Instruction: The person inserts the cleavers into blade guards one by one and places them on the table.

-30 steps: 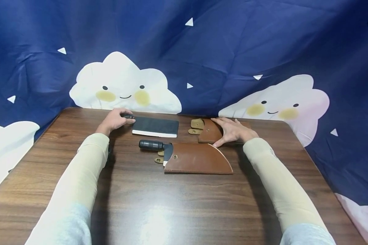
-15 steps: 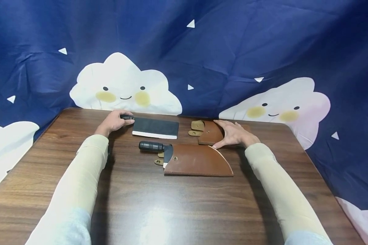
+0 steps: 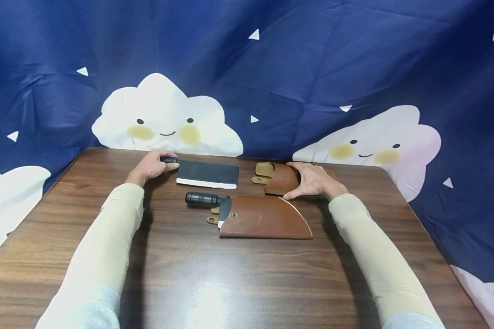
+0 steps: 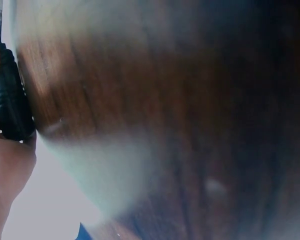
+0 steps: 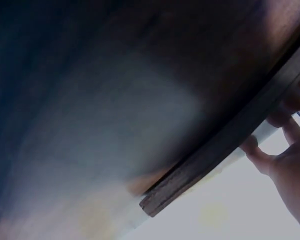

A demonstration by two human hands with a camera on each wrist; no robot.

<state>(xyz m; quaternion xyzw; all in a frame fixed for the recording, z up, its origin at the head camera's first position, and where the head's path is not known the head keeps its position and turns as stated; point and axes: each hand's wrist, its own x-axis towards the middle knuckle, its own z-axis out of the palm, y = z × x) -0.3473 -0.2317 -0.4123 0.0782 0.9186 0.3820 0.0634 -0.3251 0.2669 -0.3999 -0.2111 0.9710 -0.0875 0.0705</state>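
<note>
My left hand (image 3: pixel 153 165) grips the black handle (image 4: pixel 11 97) of a cleaver near the back edge of the table. Its broad dark blade (image 3: pixel 207 173) lies flat, with a pale cutting edge towards me. To its right, my right hand (image 3: pixel 314 180) rests spread over a brown leather sheath (image 3: pixel 281 178), thumb at the near side and fingers at the far side. Two tan snap straps (image 3: pixel 265 169) stick out from its left end. In the right wrist view the sheath's thick edge (image 5: pixel 205 155) runs beside the fingertips. Part of this sheath is hidden under the hand.
Closer to me lies a second cleaver with a black ribbed handle (image 3: pixel 201 198), its blade inside another brown leather sheath (image 3: pixel 267 217). Both sit on a wooden table (image 3: pixel 214 283). A blue curtain (image 3: pixel 271 59) with white clouds hangs behind the table.
</note>
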